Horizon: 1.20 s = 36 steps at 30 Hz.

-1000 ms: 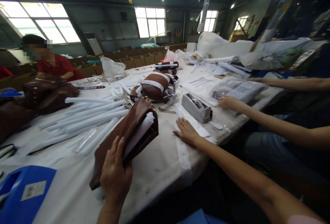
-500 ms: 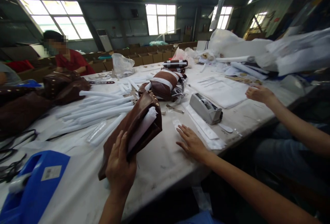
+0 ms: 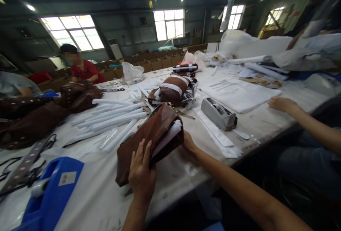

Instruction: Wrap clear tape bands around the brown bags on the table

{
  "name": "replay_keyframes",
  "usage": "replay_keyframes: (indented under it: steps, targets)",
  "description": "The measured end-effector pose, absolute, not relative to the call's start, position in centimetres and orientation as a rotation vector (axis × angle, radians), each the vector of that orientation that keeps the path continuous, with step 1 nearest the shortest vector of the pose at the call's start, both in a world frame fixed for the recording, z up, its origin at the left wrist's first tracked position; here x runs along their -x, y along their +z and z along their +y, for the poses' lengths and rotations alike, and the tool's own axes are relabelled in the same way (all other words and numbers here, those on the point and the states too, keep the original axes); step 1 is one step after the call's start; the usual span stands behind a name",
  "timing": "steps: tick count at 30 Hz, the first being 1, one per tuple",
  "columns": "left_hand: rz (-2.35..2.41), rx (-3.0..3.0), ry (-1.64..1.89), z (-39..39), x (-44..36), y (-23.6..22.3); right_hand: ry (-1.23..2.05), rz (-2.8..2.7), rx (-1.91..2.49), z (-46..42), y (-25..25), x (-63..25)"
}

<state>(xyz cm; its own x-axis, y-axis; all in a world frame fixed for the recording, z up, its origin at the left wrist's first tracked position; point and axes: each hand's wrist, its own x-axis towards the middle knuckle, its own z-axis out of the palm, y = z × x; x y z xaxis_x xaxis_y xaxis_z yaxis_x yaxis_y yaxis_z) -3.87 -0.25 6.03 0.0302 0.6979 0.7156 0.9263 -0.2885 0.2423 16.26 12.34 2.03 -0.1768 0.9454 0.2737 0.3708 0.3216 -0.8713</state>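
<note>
A brown leather bag (image 3: 145, 135) stands tilted on the white-covered table in front of me. A white paper-like roll (image 3: 170, 134) shows in its opening. My left hand (image 3: 142, 174) holds the bag's near side, its fingers laid along the leather. My right hand (image 3: 188, 142) is at the bag's right end, with its fingers hidden behind it. Just beyond lies another brown bag (image 3: 172, 91) bound with white strips. Many white rolls (image 3: 112, 115) are heaped to the left of the bags.
A grey tape dispenser (image 3: 218, 114) stands right of the bag beside white strips (image 3: 215, 135). A blue tape dispenser (image 3: 53, 192) is at front left. More brown bags (image 3: 37, 121) lie at far left. Another person's hand (image 3: 282, 104) rests near white sheets (image 3: 239, 94) on the right.
My right hand has moved from the bare tabletop to the bag's right end. The left hand stays on the bag. My view has shifted slightly left.
</note>
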Motion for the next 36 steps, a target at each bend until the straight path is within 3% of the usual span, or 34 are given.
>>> replay_keyframes:
  steps: [8,12,16,26,36]
  targets:
    - [-1.414,2.199,-0.953,-2.0,0.0,2.4,0.772,-1.236,1.095,12.3,7.3,-25.0]
    - [-1.313,2.172,-0.984,-2.2,-1.7,0.6,0.464,-1.81,1.145,13.4,10.1,-24.5]
    - [-1.312,2.171,-0.981,-2.2,-1.8,0.5,0.274,-2.375,1.391,16.6,9.1,-21.5]
    - [-1.342,2.145,-0.833,-2.1,-1.7,0.8,0.554,-2.485,1.646,22.1,6.5,-16.3]
    - [-1.362,2.179,-0.83,-2.7,0.7,1.1,0.771,-1.992,1.333,20.5,8.2,-19.4]
